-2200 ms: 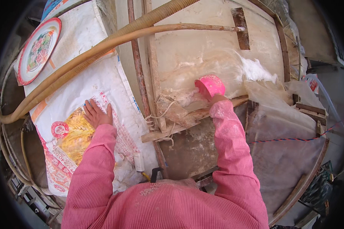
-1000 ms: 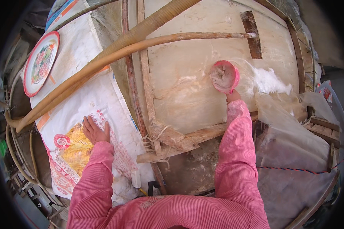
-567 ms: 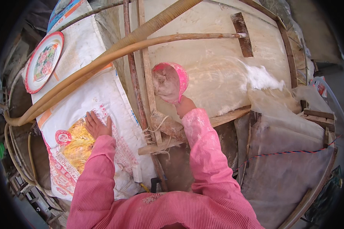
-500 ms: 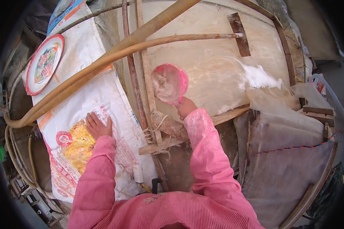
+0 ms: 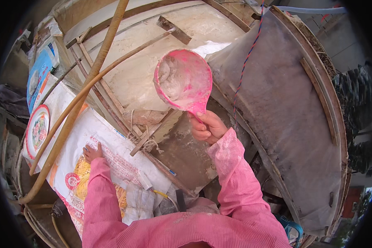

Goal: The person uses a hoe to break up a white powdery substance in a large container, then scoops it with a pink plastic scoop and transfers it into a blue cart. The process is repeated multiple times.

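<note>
My right hand (image 5: 208, 126) grips the short handle of a pink plastic scoop (image 5: 194, 82). The round bowl of the scoop tilts toward me, and pale powdery stuff coats its inside. Below it is a brown, dusty surface (image 5: 186, 144) beside a wooden frame tied with string. Over on the left, my left hand (image 5: 93, 153) rests with fingers spread on a white printed sack (image 5: 115, 165) that carries a yellow picture. The right sleeve is dusted white near the cuff.
A ribbed tan hose (image 5: 105, 45) and a wooden pole (image 5: 128, 60) ending in a flat board (image 5: 175, 31) cross the left side. White powder (image 5: 211, 48) lies on the pale far surface. An enamel plate (image 5: 38, 130) sits far left; a grey sheet (image 5: 277, 107) stretches at right.
The scoop has risen nearer to me, away from the pale surface, with my right hand still on its handle. My view has turned rightward. My left hand stays on the sack.
</note>
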`<state>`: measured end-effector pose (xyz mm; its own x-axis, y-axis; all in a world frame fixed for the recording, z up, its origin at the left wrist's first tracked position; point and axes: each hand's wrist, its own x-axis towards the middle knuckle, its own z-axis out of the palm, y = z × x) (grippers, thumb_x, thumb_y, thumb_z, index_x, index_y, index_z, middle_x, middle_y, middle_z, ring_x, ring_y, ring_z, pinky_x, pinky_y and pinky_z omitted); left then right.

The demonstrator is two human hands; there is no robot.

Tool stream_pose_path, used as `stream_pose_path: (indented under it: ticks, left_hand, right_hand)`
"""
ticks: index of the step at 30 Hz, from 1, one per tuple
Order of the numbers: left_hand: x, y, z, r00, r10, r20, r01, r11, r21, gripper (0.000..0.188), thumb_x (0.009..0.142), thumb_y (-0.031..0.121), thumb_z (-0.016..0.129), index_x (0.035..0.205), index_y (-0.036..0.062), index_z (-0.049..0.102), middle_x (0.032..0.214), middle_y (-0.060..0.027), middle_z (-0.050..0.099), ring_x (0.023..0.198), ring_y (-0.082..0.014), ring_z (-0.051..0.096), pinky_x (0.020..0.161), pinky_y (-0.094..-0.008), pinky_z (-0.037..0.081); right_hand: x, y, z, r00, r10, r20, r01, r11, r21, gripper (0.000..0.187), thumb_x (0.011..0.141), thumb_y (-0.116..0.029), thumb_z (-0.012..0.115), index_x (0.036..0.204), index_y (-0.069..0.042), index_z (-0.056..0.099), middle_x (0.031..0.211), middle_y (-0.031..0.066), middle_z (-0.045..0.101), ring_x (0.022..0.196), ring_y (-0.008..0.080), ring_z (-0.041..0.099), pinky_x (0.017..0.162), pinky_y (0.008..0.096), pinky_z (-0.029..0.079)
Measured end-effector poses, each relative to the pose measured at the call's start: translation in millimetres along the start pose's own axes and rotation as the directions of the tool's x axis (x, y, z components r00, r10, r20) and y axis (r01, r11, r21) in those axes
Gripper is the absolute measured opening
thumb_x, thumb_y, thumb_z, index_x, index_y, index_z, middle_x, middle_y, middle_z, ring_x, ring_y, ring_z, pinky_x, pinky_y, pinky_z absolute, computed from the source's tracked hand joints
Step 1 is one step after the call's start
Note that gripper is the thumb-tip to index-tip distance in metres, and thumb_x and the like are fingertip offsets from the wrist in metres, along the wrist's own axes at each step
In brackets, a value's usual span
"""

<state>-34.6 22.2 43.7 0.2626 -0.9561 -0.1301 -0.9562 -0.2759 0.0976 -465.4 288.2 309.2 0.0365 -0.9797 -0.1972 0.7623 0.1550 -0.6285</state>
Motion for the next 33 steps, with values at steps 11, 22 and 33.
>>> stream_pose_path:
  ticks: [11,22,33]
  left_hand:
    - [-42,-62,-80,0.956,0.29,-0.036,-0.168,0.444,-0.88,0.064,0.089,0.052,0.059,0.114,-0.0068,0.059,0.111,-0.0156,0.064,0.094,-0.0229,0.062,0.083,-0.033,0.051]
    - [-150,15,-114,0.881,0.471,0.049,-0.172,0.414,-0.894,0.061,0.089,0.055,0.056,0.119,0.003,0.061,0.104,-0.0096,0.069,0.098,-0.0186,0.061,0.085,-0.0309,0.043]
    - [-156,41,-122,0.846,0.531,0.051,-0.171,0.36,-0.917,0.053,0.089,0.051,0.059,0.113,0.0044,0.061,0.1,-0.0068,0.07,0.093,-0.015,0.062,0.08,-0.0303,0.044]
  right_hand:
    - [-545,159,119,0.325,-0.625,-0.71,0.662,0.686,-0.302,0.017,0.094,-0.01,0.05,0.11,-0.009,0.045,0.063,0.0002,0.045,0.043,0.0058,0.037,0.04,0.0229,0.029]
    - [-823,398,136,-0.877,-0.443,0.185,-0.382,0.877,0.292,0.025,0.084,-0.017,0.058,0.102,-0.001,0.049,0.077,0.0229,0.064,0.068,0.0394,0.064,0.062,0.0496,0.051]
    - [-810,485,122,-0.942,-0.084,-0.324,-0.205,0.911,0.357,0.034,0.079,-0.016,0.062,0.111,-0.005,0.058,0.105,0.0245,0.064,0.1,0.042,0.061,0.084,0.0497,0.049]
